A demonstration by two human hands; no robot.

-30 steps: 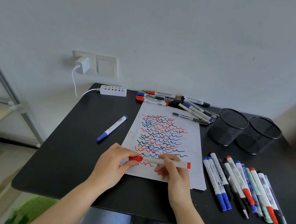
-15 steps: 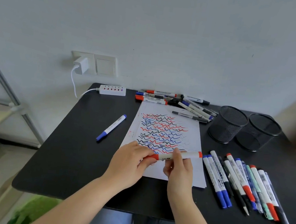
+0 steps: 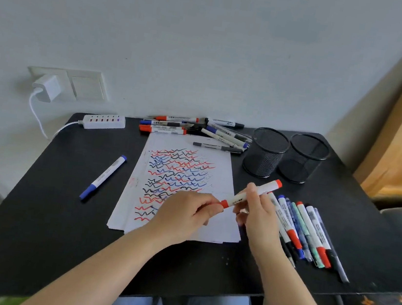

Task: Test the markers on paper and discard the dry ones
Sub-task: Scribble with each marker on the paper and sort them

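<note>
My left hand (image 3: 184, 214) pinches the red cap end of a red marker (image 3: 250, 196), and my right hand (image 3: 258, 211) curls round its white barrel, holding it tilted over the near right part of the paper (image 3: 222, 155). I judge this is the capping or uncapping step; I cannot tell which. The sheet, covered in red, blue and black squiggles, lies mid-desk. A row of markers (image 3: 312, 231) sits along the right edge, a pile of markers (image 3: 193, 128) at the far edge, a lone blue marker (image 3: 103, 178) to the left, and two mesh cups (image 3: 286, 156) toward the far right corner. Next, this marker needs sorting.
</note>
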